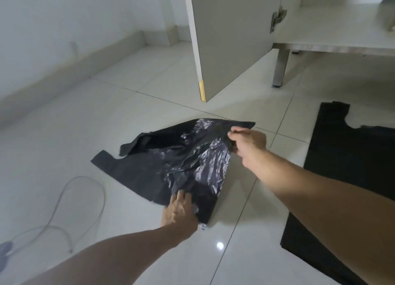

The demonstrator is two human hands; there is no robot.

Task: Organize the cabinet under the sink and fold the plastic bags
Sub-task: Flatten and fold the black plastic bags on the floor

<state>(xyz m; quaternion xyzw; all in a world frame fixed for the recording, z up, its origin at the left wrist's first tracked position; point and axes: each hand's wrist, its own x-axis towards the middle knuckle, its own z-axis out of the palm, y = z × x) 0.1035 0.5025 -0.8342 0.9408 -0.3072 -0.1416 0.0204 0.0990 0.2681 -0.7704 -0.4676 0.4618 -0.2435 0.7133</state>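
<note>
A crumpled black plastic bag (175,163) lies on the white tiled floor in the middle of the view, its handles pointing left. My left hand (180,212) presses flat on the bag's near corner with straight fingers. My right hand (248,142) pinches the bag's far right edge and lifts it slightly off the floor. A second black plastic bag (342,156) lies spread flat on the floor to the right, partly under my right forearm. The open cabinet (333,28) sits at the top right.
The cabinet door (230,39) stands open toward me, above the floor. A metal cabinet leg (280,69) stands behind it. A clear hose (64,220) loops on the floor at the lower left. A wall with a skirting runs along the left.
</note>
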